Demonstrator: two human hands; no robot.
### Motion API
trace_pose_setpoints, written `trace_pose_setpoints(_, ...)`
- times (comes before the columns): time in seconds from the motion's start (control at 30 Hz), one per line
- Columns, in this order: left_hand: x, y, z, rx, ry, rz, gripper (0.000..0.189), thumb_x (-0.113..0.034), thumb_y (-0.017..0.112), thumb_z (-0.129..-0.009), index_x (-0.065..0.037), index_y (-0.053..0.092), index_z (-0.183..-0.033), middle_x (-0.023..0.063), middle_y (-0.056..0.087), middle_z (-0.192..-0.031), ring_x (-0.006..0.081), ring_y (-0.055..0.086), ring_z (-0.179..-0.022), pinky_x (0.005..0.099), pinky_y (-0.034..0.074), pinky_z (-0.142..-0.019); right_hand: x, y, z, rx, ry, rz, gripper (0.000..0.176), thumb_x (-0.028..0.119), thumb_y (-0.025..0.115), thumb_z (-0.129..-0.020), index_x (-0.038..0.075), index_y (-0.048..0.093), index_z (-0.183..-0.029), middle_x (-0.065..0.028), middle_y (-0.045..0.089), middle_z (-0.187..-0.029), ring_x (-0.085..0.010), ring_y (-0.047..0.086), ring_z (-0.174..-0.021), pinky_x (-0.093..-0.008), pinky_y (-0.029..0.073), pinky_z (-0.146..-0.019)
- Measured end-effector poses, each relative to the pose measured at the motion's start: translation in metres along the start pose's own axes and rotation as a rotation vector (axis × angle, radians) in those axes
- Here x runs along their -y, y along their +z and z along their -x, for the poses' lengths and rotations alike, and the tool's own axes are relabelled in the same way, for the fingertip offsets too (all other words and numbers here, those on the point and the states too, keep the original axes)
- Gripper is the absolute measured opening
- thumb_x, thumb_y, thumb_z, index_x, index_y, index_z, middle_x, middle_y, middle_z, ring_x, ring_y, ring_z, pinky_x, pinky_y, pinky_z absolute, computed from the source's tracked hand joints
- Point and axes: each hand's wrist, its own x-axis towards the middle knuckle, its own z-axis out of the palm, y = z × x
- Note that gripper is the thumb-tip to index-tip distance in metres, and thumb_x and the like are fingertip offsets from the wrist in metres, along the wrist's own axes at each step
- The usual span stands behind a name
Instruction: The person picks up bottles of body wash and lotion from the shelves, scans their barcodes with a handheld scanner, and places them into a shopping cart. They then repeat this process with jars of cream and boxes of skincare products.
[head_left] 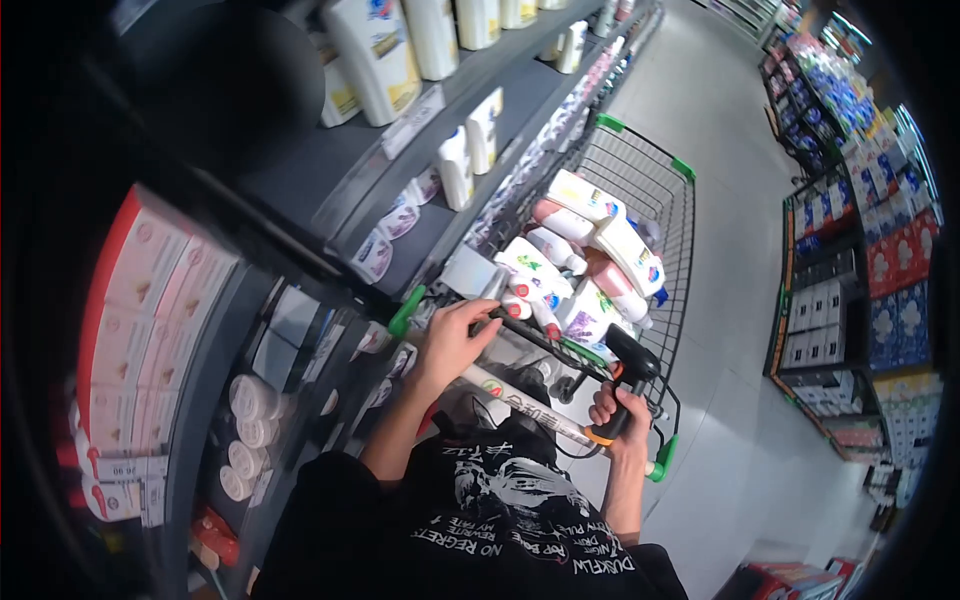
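My right hand (622, 418) is wrapped around the grip of a black handheld barcode scanner (632, 358) with orange trim, its head pointing up and left. A cable loops below the grip. My left hand (455, 345) is at the near left corner of a wire shopping cart (688, 240), fingers curled on a dark bar at its rear edge; the fingertips are partly hidden. The cart's printed white handle (530, 402) runs between my hands, in front of my black shirt. White bottles (628, 252) and pink bottles (612, 285) lie piled in the basket.
Dark shelves on the left hold white bottles (375, 60), purple-labelled tubs (400, 215), pink boxes (140, 290) and stacked white tubs (250, 410). Across the grey floor (725, 400), a rack on the right carries blue packs (912, 315) and red packs (890, 262).
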Motion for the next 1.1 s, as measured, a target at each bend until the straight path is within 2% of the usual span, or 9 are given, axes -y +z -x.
trace_pose_setpoints(0.13, -0.016, -0.083, 0.08, -0.362, -0.001, -0.084, 0.019, -0.002, 0.069, -0.081, 0.001, 0.068, -0.099, 0.0129, 0.07, -0.089, 0.0199, 0.07, -0.082, 0.0286, 0.053, -0.074, -0.008, 0.008, -0.008, 0.132, 0.069, -0.009, 0.041, 0.013, 0.059, -0.083, 0.006, 0.049, -0.122, -0.0028, 0.04, -0.063, -0.014, 0.041, -0.052, -0.0289, 0.038, -0.049)
trace_pose_setpoints(0.33, -0.09, -0.174, 0.198, -0.949, 0.122, -0.397, 0.015, 0.006, 0.069, -0.073, 0.002, 0.069, -0.087, 0.0107, 0.068, -0.074, 0.0192, 0.067, -0.066, 0.026, 0.051, -0.064, -0.061, 0.05, -0.034, 0.569, 0.225, -0.053, 0.054, 0.016, 0.059, -0.083, 0.005, 0.038, -0.132, -0.0039, 0.041, -0.062, -0.0144, 0.042, -0.051, -0.0294, 0.04, -0.049)
trace_pose_setpoints(0.4, -0.109, -0.201, 0.228, -1.235, 0.37, -0.568, 0.01, 0.009, 0.064, -0.073, 0.004, 0.067, -0.081, 0.0118, 0.067, -0.071, 0.0208, 0.064, -0.062, 0.0286, 0.05, -0.06, -0.075, 0.057, -0.043, 0.644, 0.257, 0.013, 0.056, 0.016, 0.061, -0.082, 0.004, 0.037, -0.132, -0.0047, 0.043, -0.062, -0.0149, 0.043, -0.049, -0.0298, 0.041, -0.05)
trace_pose_setpoints(0.57, -0.151, -0.285, 0.299, -1.89, 0.403, -0.776, 0.014, -0.005, 0.059, -0.093, 0.006, 0.064, -0.101, 0.0114, 0.067, -0.088, 0.0151, 0.063, -0.077, 0.0259, 0.05, -0.077, -0.084, 0.067, -0.044, 0.691, 0.333, 0.094, 0.056, 0.015, 0.063, -0.081, 0.004, 0.041, -0.132, -0.0058, 0.046, -0.062, -0.0159, 0.045, -0.049, -0.0318, 0.043, -0.052)
trace_pose_setpoints(0.7, -0.151, -0.327, 0.312, -1.862, 0.349, -0.714, 0.017, -0.009, 0.06, -0.094, 0.005, 0.063, -0.103, 0.0094, 0.066, -0.094, 0.0137, 0.063, -0.088, 0.0266, 0.051, -0.081, -0.087, 0.063, -0.035, 0.681, 0.272, 0.07, 0.057, 0.016, 0.064, -0.081, 0.005, 0.041, -0.132, -0.0056, 0.045, -0.061, -0.0155, 0.044, -0.049, -0.0319, 0.043, -0.052)
trace_pose_setpoints(0.8, -0.161, -0.337, 0.303, -1.738, 0.292, -0.646, 0.014, -0.009, 0.063, -0.092, 0.001, 0.064, -0.101, 0.0059, 0.065, -0.088, 0.0107, 0.061, -0.079, 0.0241, 0.049, -0.074, -0.086, 0.057, -0.025, 0.638, 0.214, 0.036, 0.057, 0.017, 0.063, -0.082, 0.006, 0.041, -0.132, -0.0042, 0.043, -0.06, -0.0149, 0.043, -0.049, -0.031, 0.042, -0.052)
trace_pose_setpoints(0.9, -0.177, -0.33, 0.274, -1.68, -0.003, -0.781, 0.029, -0.026, 0.07, -0.087, 0.001, 0.065, -0.093, 0.004, 0.064, -0.075, 0.0094, 0.057, -0.068, 0.0253, 0.046, -0.064, -0.088, 0.053, -0.02, 0.611, 0.221, 0.009, 0.056, 0.017, 0.063, -0.082, 0.006, 0.041, -0.132, -0.0035, 0.042, -0.061, -0.0146, 0.043, -0.049, -0.0306, 0.041, -0.053)
trace_pose_setpoints(1.0, -0.207, -0.317, 0.246, -1.652, -0.482, -1.201, 0.037, -0.036, 0.068, -0.086, 0.0, 0.064, -0.081, 0.0148, 0.064, -0.071, 0.0278, 0.064, -0.066, 0.0358, 0.047, -0.062, -0.078, 0.054, -0.006, 0.61, 0.239, 0.015, 0.055, 0.017, 0.063, -0.082, 0.006, 0.041, -0.132, -0.0038, 0.042, -0.061, -0.0151, 0.043, -0.049, -0.0311, 0.041, -0.052)
trace_pose_setpoints(1.1, -0.203, -0.316, 0.238, -1.746, -0.429, -1.196, 0.036, -0.036, 0.064, -0.089, 0.0, 0.062, -0.081, 0.0165, 0.064, -0.072, 0.0337, 0.065, -0.069, 0.0399, 0.048, -0.063, -0.075, 0.044, 0.003, 0.619, 0.25, 0.053, 0.053, 0.02, 0.062, -0.082, 0.009, 0.044, -0.131, -0.0023, 0.041, -0.061, -0.0136, 0.041, -0.049, -0.029, 0.039, -0.053)
